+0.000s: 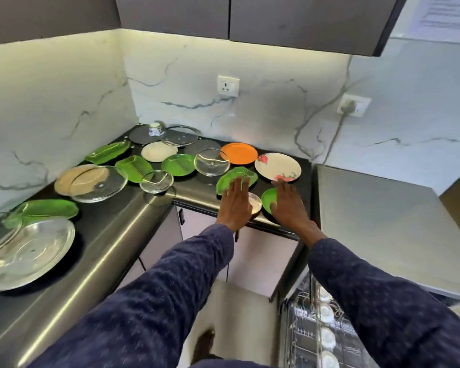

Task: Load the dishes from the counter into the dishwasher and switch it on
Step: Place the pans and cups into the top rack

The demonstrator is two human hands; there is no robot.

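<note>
Two hands out flat, nothing held | left hand (235, 199) over leaf-shaped green plate (237, 179), right hand (287, 203) beside round green plate (269, 199) near worktop (191, 191) edge | best lifted by rims, singly, toward dishwasher rack (303, 338).

On the worktop (133, 208) lie five green leaf-shaped plates (133, 168) and two round green plates (178, 164). There are one orange plate (239, 153), one floral plate (277, 166) and two plain cream plates (158, 151). Glass lids (98, 183) number about six, some overlapping. One large steel plate (29, 253), one small steel plate (255, 202) and one upturned cup (155, 128) complete the count.
</note>
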